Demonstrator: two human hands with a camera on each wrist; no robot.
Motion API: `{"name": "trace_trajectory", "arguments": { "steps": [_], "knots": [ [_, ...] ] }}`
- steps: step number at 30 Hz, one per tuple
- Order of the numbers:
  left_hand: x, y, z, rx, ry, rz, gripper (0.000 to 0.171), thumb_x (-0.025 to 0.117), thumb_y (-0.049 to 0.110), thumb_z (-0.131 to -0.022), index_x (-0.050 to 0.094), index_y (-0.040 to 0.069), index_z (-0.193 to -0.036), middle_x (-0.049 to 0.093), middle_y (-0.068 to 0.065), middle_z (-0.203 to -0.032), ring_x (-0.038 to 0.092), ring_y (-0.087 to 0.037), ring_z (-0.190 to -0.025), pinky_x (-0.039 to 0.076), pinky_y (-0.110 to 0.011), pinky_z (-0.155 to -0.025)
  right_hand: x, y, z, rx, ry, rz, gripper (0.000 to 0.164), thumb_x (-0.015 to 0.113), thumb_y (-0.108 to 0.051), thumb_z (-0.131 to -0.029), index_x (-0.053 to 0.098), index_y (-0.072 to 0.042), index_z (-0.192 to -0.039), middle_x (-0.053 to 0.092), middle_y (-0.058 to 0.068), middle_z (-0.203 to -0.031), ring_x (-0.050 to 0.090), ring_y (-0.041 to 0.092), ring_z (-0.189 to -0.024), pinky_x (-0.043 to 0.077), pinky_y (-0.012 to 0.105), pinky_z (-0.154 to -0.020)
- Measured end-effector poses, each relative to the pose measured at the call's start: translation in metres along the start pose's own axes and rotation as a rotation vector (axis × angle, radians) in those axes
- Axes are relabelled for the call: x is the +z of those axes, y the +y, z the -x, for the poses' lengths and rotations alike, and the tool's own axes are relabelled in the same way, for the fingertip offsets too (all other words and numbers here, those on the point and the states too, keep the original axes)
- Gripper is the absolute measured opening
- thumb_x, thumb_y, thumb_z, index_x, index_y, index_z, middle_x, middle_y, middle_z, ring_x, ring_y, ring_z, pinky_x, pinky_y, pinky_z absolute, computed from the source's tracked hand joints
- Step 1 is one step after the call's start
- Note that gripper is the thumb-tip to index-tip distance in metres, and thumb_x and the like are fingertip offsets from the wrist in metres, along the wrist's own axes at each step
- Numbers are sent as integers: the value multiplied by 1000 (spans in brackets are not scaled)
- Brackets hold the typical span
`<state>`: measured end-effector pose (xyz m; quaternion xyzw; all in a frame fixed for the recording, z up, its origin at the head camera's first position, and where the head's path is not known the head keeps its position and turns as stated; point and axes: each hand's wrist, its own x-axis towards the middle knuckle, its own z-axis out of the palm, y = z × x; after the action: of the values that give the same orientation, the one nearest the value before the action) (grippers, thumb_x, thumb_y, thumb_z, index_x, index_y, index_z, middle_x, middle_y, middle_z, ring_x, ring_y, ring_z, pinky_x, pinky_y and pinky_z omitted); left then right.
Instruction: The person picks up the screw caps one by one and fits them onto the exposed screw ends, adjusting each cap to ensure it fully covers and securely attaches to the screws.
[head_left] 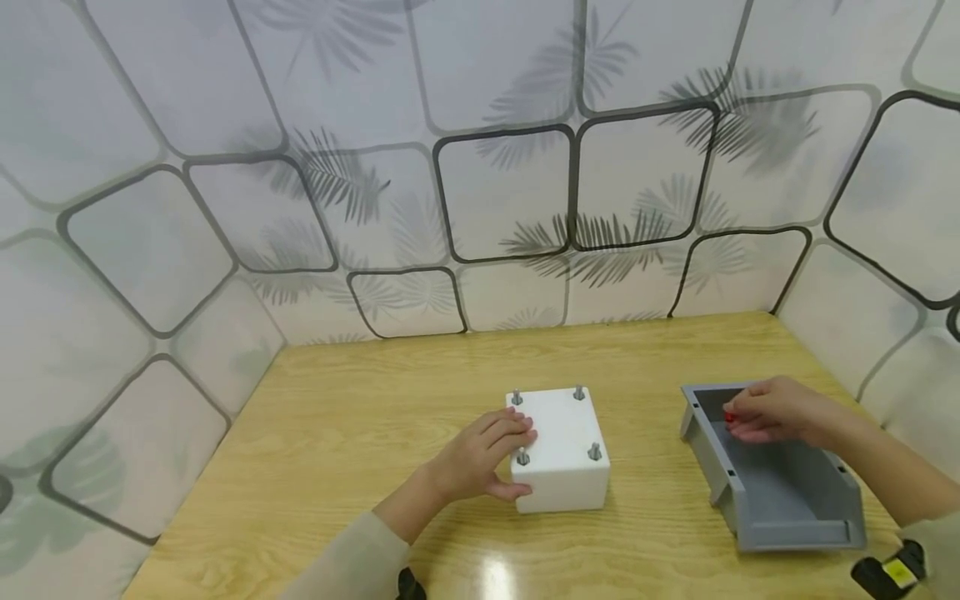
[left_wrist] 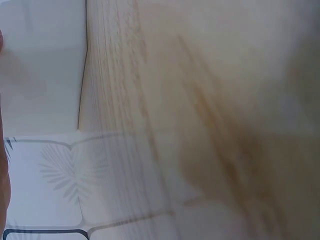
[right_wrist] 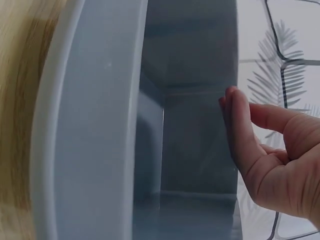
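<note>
In the head view a white block (head_left: 558, 433) sits on the table, with threaded metal studs (head_left: 595, 452) standing up at its top corners. My left hand (head_left: 483, 454) grips its left side, fingers over the top and thumb against the front face. The block's side (left_wrist: 47, 85) fills the upper left of the left wrist view. Over the grey bin (head_left: 798, 536), my right hand (head_left: 780, 411) pinches a small red piece (head_left: 728, 415) between its fingertips; its kind cannot be made out. In the right wrist view the fingers hide that piece.
The wooden table (head_left: 360, 417) runs back to a patterned cloth wall (head_left: 510, 200), which also closes off both sides. The bin stands to the right of the block, its low front lip facing me.
</note>
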<state>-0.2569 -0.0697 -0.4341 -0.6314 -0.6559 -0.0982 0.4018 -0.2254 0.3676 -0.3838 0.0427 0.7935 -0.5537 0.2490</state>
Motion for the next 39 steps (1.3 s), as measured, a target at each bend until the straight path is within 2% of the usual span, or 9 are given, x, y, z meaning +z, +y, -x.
{"name": "trace_trajectory", "arguments": {
  "steps": [5,10,16,20,31,39],
  "knots": [
    [0,1,2,-7,-2,12,60,58,53,-85,61,-1,-111,64,-10,-110,59,-21,-106,44,-31,-104,3,-1,4,-14,-26,-81,23,45,-9,-97,62,5,-102,69,3,-87,68,12,-79,59,29,-75],
    [0,3,4,-8,7,25,60,58,53,-85,61,-1,-111,64,-10,-109,59,-21,-106,45,-32,-103,5,-4,8,-48,-39,-113,21,46,-10,-97,66,-3,-95,70,2,-84,69,11,-76,59,27,-73],
    [0,4,5,-5,12,24,60,57,53,-86,61,-1,-111,64,-10,-110,59,-21,-106,45,-32,-103,7,-6,12,-69,-31,-71,20,48,-12,-96,67,-6,-95,68,-1,-80,66,7,-71,58,24,-70],
    [-1,4,5,2,16,21,59,56,53,-86,61,-1,-111,64,-10,-109,59,-21,-106,44,-32,-103,11,-6,12,-76,-31,-68,18,49,-13,-97,66,-6,-94,67,-1,-84,65,8,-72,58,25,-71],
    [-3,7,5,5,18,24,62,63,52,-82,60,-1,-112,63,-11,-111,58,-22,-107,46,-33,-102,21,-16,16,-120,-33,-148,11,56,-13,-94,66,-11,-92,69,1,-86,67,10,-76,58,26,-73],
    [-5,6,7,7,9,12,61,58,54,-85,60,-1,-112,63,-10,-111,59,-21,-107,44,-32,-103,32,-22,18,-183,-59,-192,10,56,-11,-94,66,-13,-92,69,-1,-85,67,9,-74,58,25,-72]
  ]
}}
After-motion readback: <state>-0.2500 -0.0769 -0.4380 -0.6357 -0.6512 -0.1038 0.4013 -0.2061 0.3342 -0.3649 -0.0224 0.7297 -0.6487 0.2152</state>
